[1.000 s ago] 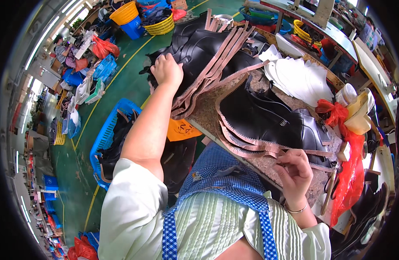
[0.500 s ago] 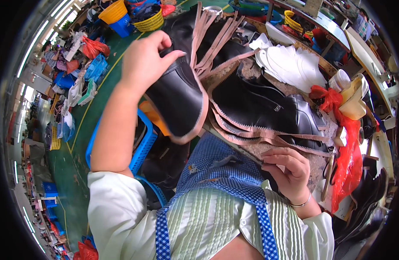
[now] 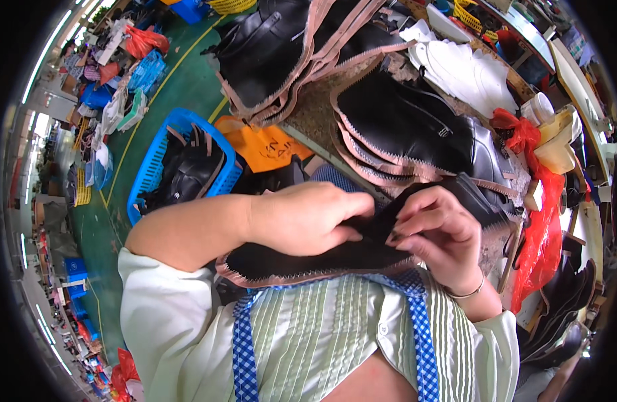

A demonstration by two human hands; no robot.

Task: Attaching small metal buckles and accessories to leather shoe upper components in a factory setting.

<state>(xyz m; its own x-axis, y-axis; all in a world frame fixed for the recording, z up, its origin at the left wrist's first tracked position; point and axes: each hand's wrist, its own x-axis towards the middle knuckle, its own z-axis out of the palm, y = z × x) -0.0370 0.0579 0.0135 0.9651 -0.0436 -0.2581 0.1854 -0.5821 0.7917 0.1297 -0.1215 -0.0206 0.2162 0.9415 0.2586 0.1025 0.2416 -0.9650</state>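
Note:
A black leather boot upper [image 3: 281, 264] with a pinkish notched edge lies in front of my body, its dark side facing up. My left hand [image 3: 308, 218] is closed on the far edge of it, thumb and fingers pinched together. To the right, my right hand [image 3: 445, 234] pinches the same piece with bent fingertips; what exactly lies between them is hard to make out. Beyond my hands, several similar uppers [image 3: 402, 124] are stacked on the worktable. Another pile of uppers [image 3: 265, 63] hangs over the table's left edge.
A blue basket [image 3: 142, 177] holding dark pieces stands at the left, beside an orange bag [image 3: 255, 144]. White shaped pieces [image 3: 462, 74] lie at the back of the table. A red plastic bag [image 3: 539, 234] hangs at the right, near a white tub [image 3: 537, 107].
My left hand has come back from the left pile with a black upper, down in front of my body. My right hand now meets it there. The view has shifted slightly.

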